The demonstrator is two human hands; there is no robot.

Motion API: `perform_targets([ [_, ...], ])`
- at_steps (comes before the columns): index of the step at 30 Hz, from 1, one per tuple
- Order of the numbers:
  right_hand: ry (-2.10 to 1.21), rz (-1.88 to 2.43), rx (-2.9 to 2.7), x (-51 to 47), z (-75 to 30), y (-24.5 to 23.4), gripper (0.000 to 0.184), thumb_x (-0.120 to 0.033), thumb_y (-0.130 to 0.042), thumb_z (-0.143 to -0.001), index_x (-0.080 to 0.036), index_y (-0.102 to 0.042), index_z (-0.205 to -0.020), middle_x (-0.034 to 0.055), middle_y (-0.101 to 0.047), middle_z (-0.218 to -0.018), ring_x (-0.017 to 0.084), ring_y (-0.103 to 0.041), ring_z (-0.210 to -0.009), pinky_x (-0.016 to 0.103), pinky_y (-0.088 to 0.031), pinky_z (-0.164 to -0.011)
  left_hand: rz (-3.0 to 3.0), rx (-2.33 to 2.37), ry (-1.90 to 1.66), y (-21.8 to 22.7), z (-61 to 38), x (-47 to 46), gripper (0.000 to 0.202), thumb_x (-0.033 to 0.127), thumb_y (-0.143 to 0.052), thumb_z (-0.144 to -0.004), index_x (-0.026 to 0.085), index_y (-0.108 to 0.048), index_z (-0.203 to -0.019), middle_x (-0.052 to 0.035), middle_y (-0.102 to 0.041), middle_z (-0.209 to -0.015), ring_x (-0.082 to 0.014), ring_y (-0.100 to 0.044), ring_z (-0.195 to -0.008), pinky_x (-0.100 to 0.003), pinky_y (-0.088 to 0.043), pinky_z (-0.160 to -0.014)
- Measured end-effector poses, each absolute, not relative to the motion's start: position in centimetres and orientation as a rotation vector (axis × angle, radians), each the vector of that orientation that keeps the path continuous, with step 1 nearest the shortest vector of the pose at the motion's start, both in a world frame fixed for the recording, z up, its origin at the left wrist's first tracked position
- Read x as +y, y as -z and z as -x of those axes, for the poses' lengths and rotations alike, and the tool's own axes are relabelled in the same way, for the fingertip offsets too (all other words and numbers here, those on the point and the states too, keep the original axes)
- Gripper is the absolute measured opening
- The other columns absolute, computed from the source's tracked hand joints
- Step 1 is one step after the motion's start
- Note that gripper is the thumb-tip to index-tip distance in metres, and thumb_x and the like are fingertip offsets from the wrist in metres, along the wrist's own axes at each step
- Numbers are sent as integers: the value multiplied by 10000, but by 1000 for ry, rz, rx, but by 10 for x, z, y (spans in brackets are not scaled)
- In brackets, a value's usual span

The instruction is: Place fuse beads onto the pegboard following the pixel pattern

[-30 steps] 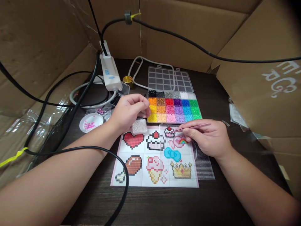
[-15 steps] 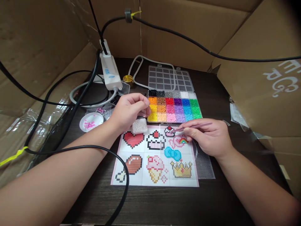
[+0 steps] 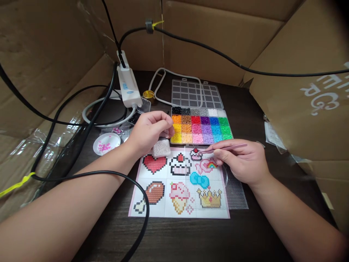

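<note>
My right hand (image 3: 242,162) is closed around pink tweezers (image 3: 227,148). Their tips reach a small bead cupcake (image 3: 195,154) on the clear pegboard (image 3: 237,194). On that board also lie a pink bead shape with a rainbow (image 3: 206,166) and a blue bead bow (image 3: 199,179). Under part of the board is a pattern sheet (image 3: 178,214) with a heart, cupcake, drumstick, ice cream and crown. My left hand (image 3: 151,131) hovers with curled fingers beside a small clear box of whitish beads (image 3: 161,148). Whatever its fingertips may pinch is hidden.
Behind the sheet sits a sorted bead case (image 3: 201,125) with its lid (image 3: 196,93) folded back. A white dish of pink beads (image 3: 107,144) stands left, near a power strip (image 3: 129,85). A black cable (image 3: 144,193) loops across the front; cardboard walls (image 3: 207,43) surround the table.
The view has tilted slightly, so most things sit a little lower in the picture. Both hands keep nearly the same pose, and the tweezer tips remain at the small cupcake.
</note>
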State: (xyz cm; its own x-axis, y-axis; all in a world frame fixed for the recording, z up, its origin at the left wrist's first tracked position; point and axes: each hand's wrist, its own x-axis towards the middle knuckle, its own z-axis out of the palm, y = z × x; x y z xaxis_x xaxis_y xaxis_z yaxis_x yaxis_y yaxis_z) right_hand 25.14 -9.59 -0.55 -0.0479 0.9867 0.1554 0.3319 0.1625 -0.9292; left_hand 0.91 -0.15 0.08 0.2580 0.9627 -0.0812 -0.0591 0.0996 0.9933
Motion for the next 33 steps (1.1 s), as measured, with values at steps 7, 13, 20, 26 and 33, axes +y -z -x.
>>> perform_targets([
  [7, -904, 1315, -1538, -97, -252, 5, 154, -273, -717, -880, -147, -806, -874, 35, -681, -589, 118, -618, -498, 228, -521, -480, -1195, 1003, -984, -1, -8, -1, 72, 199, -693, -711, 175, -643, -666, -10, -671, -610, -109, -621, -554, -226, -503, -563],
  [13, -926, 1309, -1550, -97, -253, 2, 150, -262, -701, -881, -145, -794, -860, 37, -692, -600, 117, -622, -497, 233, -534, -501, -1195, 1012, -978, -3, -9, -2, 86, 213, -695, -708, 175, -638, -656, -12, -670, -607, -111, -623, -559, -225, -504, -568],
  [20, -971, 1306, -1597, -96, -249, 2, 151, -248, -714, -841, -121, -794, -824, 56, -707, -609, 116, -623, -472, 212, -529, -453, -1198, 1002, -970, -1, -8, -1, 79, 210, -694, -710, 179, -641, -660, -13, -671, -616, -111, -621, -559, -226, -500, -561],
  [26, -984, 1319, -1536, -97, -250, 9, 155, -265, -722, -853, -131, -801, -858, 43, -699, -596, 106, -615, -470, 194, -515, -446, -1200, 1002, -978, -1, -9, -1, 68, 196, -690, -708, 177, -642, -663, -14, -671, -614, -111, -621, -557, -224, -500, -558],
  [33, -991, 1360, -1534, -95, -250, 9, 173, -294, -730, -847, -140, -808, -842, 46, -695, -590, 111, -614, -469, 199, -518, -443, -1196, 1004, -978, -2, -9, -2, 74, 200, -692, -712, 177, -643, -661, -16, -669, -614, -110, -618, -553, -225, -498, -557],
])
